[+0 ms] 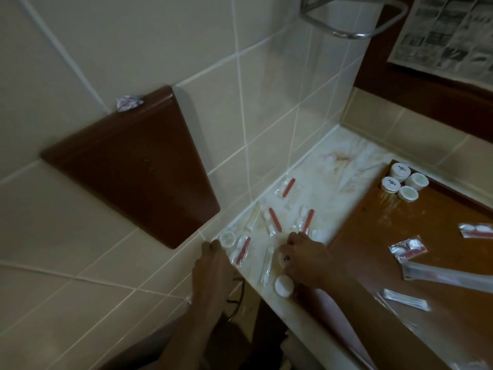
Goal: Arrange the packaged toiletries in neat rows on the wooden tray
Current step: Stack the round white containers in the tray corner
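Both hands work at the worktop's (354,156) front-left corner. The left hand (213,265) reaches to the left edge, its fingertips touching a round white pot (227,238) there; whether they pinch it I cannot tell. The right hand (306,259) lies palm down with curled fingers over another pot (283,259), which shows just under the knuckles. A third pot (284,285) stands at the front edge below that hand. Clear sachets with red sticks (276,219) lie scattered ahead of the fingers. The tray (373,222) sits right of them, four pots (404,181) clustered in its far-left corner, packets (406,249) along its middle.
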